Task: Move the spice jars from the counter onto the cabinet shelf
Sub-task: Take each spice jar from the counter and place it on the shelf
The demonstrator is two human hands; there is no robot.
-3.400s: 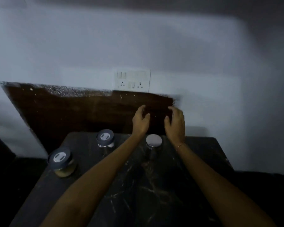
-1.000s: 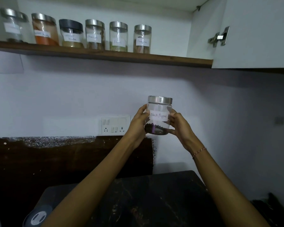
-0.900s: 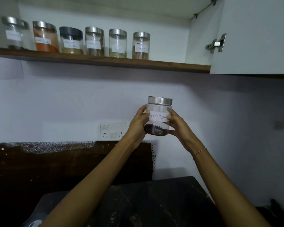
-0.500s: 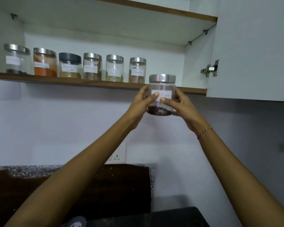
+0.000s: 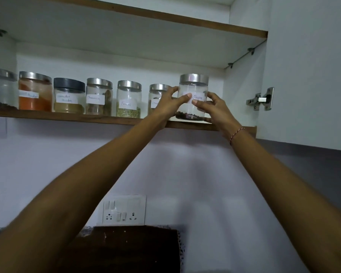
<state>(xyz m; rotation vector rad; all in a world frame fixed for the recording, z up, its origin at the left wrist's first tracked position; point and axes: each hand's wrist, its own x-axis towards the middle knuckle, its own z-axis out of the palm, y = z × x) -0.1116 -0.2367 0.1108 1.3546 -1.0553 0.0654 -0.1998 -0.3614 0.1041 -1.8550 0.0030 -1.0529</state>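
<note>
A clear black pepper jar with a steel lid and white label stands upright at the right end of the cabinet shelf, its base on or just above the board. My left hand grips its left side and my right hand its right side. To its left, several labelled spice jars stand in a row on the same shelf. The counter and the jars left on it are out of view.
The open cabinet door with its hinge hangs just right of the shelf. An upper shelf board runs overhead. A wall socket panel and a dark wooden board sit below.
Both hands took the black pepper jar from the counter and raised it. In the last half second it rose from the shelf's front edge onto the shelf's right end.
</note>
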